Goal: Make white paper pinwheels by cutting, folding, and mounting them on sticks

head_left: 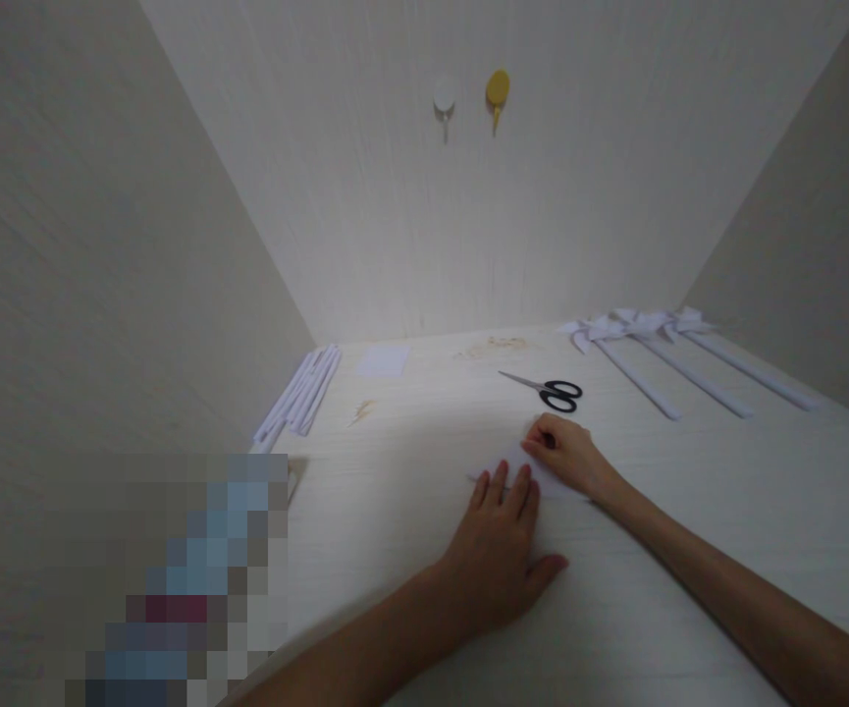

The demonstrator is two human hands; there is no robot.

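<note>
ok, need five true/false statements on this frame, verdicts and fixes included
1. The left hand rests on a paper. True.
2. The right hand holds the scissors. False: they lie on the table beyond it.
3. Both wall hooks are yellow. False: the left hook is white.
4. Three white rods lie on the right. True.
5. The square sheet lies beside those rods. False: it lies near the white bundle on the left.

The nearer sheet (554,485), bundled strips (304,393) and square sheet (384,360) appear as smooth matt paper, the scissors (544,389) combine metal blades with plastic handles, the yellow hook (498,88) appears plastic, and the tabletop (660,466) presents a matt wood-grain finish.
</note>
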